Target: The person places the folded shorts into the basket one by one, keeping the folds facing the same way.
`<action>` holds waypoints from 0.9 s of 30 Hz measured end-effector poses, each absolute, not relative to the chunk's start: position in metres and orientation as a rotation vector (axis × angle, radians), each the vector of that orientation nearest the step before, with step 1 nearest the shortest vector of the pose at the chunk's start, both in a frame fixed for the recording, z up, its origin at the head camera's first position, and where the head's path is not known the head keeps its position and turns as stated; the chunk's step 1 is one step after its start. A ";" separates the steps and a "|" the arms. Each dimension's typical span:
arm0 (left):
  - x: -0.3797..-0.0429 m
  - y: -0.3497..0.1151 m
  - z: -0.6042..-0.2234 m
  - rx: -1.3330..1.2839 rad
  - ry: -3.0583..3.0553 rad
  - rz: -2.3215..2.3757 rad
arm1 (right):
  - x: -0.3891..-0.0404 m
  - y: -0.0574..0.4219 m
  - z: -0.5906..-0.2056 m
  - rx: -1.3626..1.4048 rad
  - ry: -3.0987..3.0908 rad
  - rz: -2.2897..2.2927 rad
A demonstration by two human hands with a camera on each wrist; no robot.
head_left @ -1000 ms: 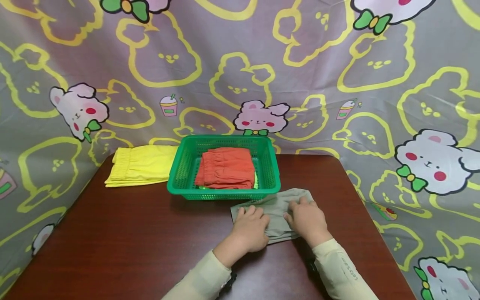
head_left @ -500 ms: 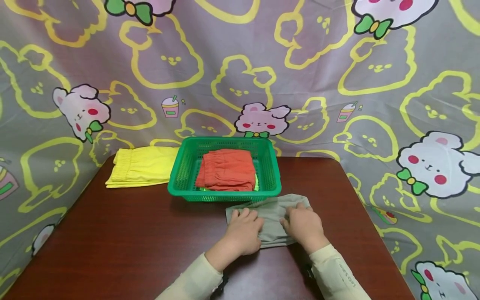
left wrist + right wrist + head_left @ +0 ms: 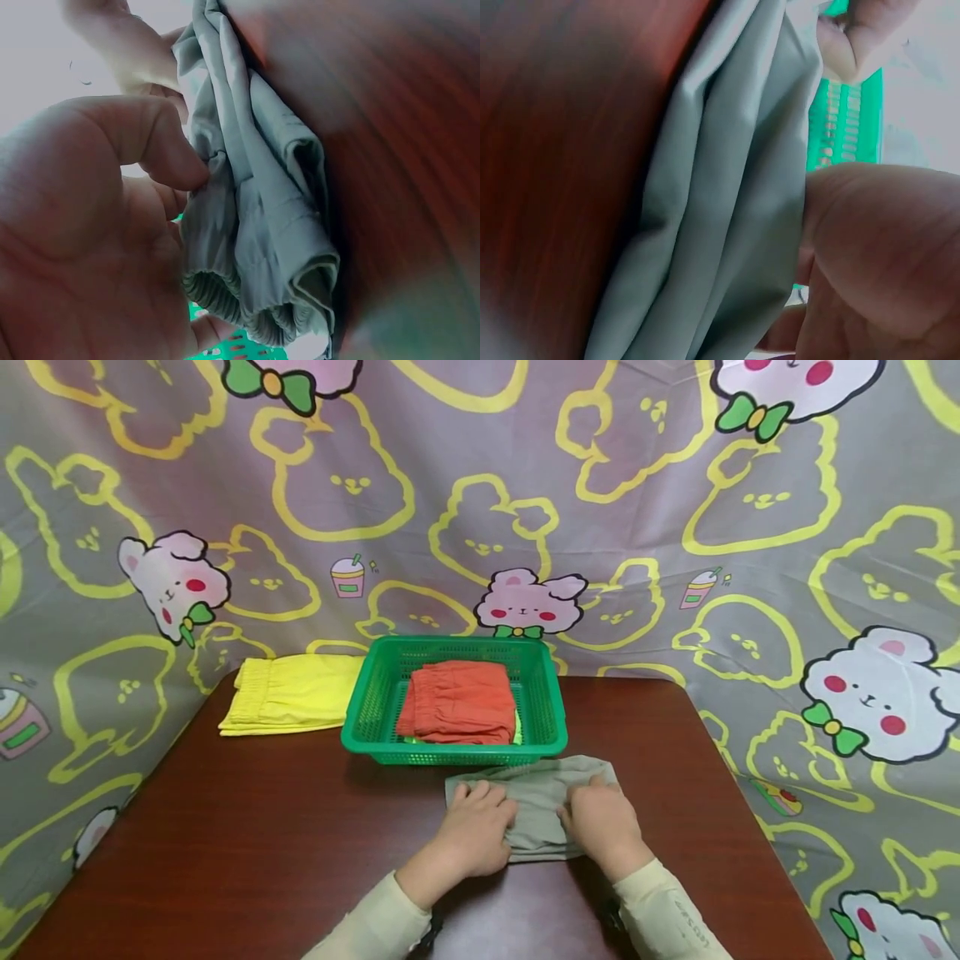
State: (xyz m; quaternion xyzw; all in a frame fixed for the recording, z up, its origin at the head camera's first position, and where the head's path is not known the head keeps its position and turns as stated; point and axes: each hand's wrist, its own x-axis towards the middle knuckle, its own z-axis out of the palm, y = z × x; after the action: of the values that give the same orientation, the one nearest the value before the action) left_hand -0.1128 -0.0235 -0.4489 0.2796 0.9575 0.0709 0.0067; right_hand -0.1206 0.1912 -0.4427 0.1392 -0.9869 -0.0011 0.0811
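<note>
Folded grey-green pants (image 3: 543,806) lie on the table, close to the near side of the green basket. Their stacked layers and a gathered end show in the left wrist view. My left hand (image 3: 478,828) rests over the left part of the pants, and its bent thumb (image 3: 169,146) touches the side of the layers. On the right part, my right hand (image 3: 603,822) presses down with its fingertips. Its palm (image 3: 885,247) stands beside the cloth in the right wrist view, where part of its fingers is hidden behind the fabric.
The green basket (image 3: 453,755) stands at the middle back, with folded red-orange pants (image 3: 461,702) on a bright green piece of cloth (image 3: 517,727). Left of it lie folded yellow pants (image 3: 296,697). A patterned curtain (image 3: 420,502) hangs behind the brown table (image 3: 247,827).
Both hands have shifted a little left and nearer, and the grey-green pants have slid along with them. The view has also moved slightly. Basket and yellow pants stay in place.
</note>
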 end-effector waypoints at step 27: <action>-0.118 -0.080 -0.450 0.866 2.890 0.547 | -0.109 0.158 -0.439 0.503 -2.931 0.091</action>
State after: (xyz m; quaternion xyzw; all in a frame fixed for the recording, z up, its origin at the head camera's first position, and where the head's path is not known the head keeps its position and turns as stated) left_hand -0.1178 -0.0804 -0.4500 0.2822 0.9419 0.1782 0.0376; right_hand -0.1092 0.1575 -0.4388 0.1685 -0.9817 0.0306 0.0829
